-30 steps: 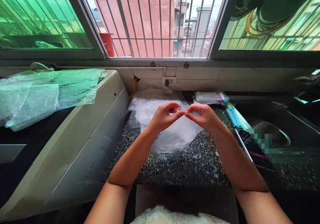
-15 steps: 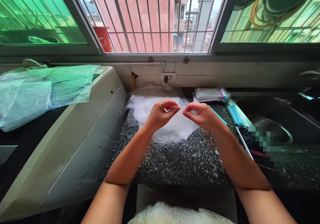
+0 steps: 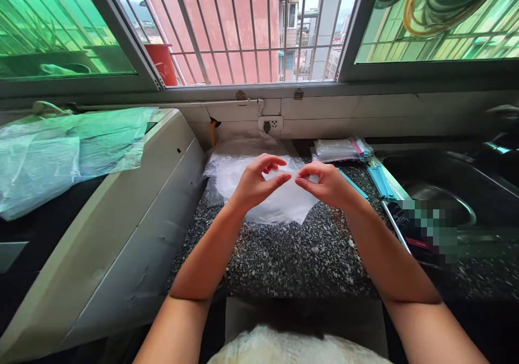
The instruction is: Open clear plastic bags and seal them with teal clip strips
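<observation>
A thin, translucent plastic bag (image 3: pixel 275 210) spreads behind and below my hands over the dark speckled counter, its lower corner pointing toward me. My right hand (image 3: pixel 322 183) is closed in a pinch at the bag's upper right part, thumb and forefinger together on the film. Just left of it, my left hand (image 3: pixel 263 180) has thumb and fingers apart with nothing visible between them. Both hands are above the bag, fingertips facing each other across a small gap. More clear plastic sheeting (image 3: pixel 239 150) lies behind, toward the wall.
A pack of clear bags (image 3: pixel 336 150) lies at the back right, near blue strips (image 3: pixel 381 183) beside the sink (image 3: pixel 421 164). A phone-like dark object (image 3: pixel 409 229) is partly blurred out. At left stands a white-sided appliance (image 3: pixel 141 234) with a plastic sheet (image 3: pixel 77 153) on top.
My left thumb and fingers have parted from their pinch, and that hand has shifted slightly left. My right hand keeps its pinch. The bag's lower edge has changed shape, and the view has shifted slightly.
</observation>
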Demonstrator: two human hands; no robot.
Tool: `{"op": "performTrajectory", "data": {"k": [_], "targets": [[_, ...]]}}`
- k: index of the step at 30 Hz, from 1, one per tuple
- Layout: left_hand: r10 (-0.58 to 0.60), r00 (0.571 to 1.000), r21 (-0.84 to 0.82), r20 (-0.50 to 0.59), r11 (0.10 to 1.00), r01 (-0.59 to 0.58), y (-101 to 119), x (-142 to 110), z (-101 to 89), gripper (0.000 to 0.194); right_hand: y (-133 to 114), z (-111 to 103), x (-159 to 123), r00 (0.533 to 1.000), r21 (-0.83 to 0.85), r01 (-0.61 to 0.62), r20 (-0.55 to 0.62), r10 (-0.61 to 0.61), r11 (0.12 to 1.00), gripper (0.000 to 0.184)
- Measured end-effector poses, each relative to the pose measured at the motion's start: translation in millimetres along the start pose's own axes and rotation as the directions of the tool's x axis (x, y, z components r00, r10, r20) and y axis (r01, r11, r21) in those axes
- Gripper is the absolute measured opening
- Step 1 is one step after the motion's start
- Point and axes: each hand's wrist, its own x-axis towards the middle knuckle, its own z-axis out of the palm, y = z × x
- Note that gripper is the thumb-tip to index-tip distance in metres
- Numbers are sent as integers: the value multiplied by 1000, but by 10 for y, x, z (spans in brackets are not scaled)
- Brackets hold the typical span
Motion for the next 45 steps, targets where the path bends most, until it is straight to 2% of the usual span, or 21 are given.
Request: {"op": "performTrajectory", "data": {"k": [2, 7, 14, 22, 34, 37, 40, 42, 45], "targets": [[21, 1000, 45, 22, 999, -22, -3, -1, 6, 22, 8, 23, -1, 1000, -17, 6, -8, -6, 1000, 13], [34, 997, 33, 75, 999, -37, -43, -3, 23, 7, -6, 41, -5, 1000, -40, 20, 4, -20, 999, 12], [10, 998, -10, 67, 1000, -9, -24, 10, -38, 9, 3, -26, -2, 1000, -95, 21, 13, -20, 995, 9], [-22, 998, -29, 53, 999, 23, -45, 20, -87, 11, 55, -47, 3, 1000, -79, -5, 20, 7, 997, 11], [-39, 998, 23, 51, 999, 38, -67, 36, -158, 12, 39, -74, 8, 1000, -84, -13, 4, 13, 996, 13], [13, 1000, 107, 16, 994, -15, -52, 26, -165, 11, 39, -68, 2, 1000, -102, -11, 6, 11, 995, 13], [143, 989, 290, -35, 948, -127, -21, 7, -155, 26, 15, -50, -10, 1000, -127, 2, 8, -1, 992, 12], [236, 971, 389, -22, 897, -209, -12, -7, -131, 31, -12, -28, -17, 1000, -144, 20, 8, -19, 989, 13], [297, 953, 417, 56, 860, -292, -33, -15, -84, 25, -46, 7, -23, 999, -152, 47, 16, -45, 987, 12]]}}
